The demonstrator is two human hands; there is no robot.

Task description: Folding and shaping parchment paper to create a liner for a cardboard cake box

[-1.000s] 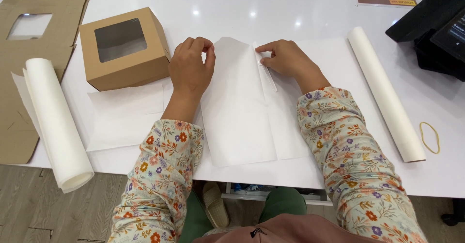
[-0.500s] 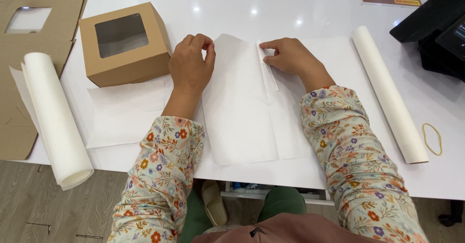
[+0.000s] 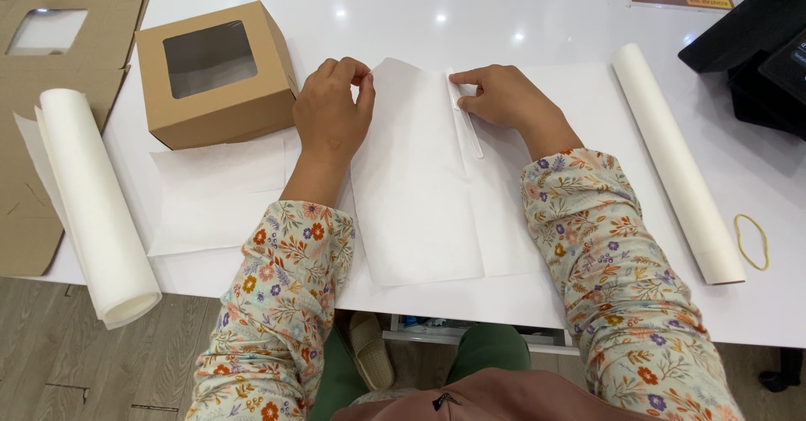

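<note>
A brown window box (image 3: 217,73), 2 paper rolls (image 3: 94,207) (image 3: 676,161), a rubber band (image 3: 751,241).

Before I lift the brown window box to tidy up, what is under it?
The box stands on the white table; its near edge seems to meet a flat white paper sheet. Whether the sheet runs under it is hidden. The left hand rests beside it.

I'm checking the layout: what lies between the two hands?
In the head view, only the folded white paper sheet spans between the left hand and the right hand.

Two paper rolls (image 3: 92,211), one box (image 3: 214,73)
</note>
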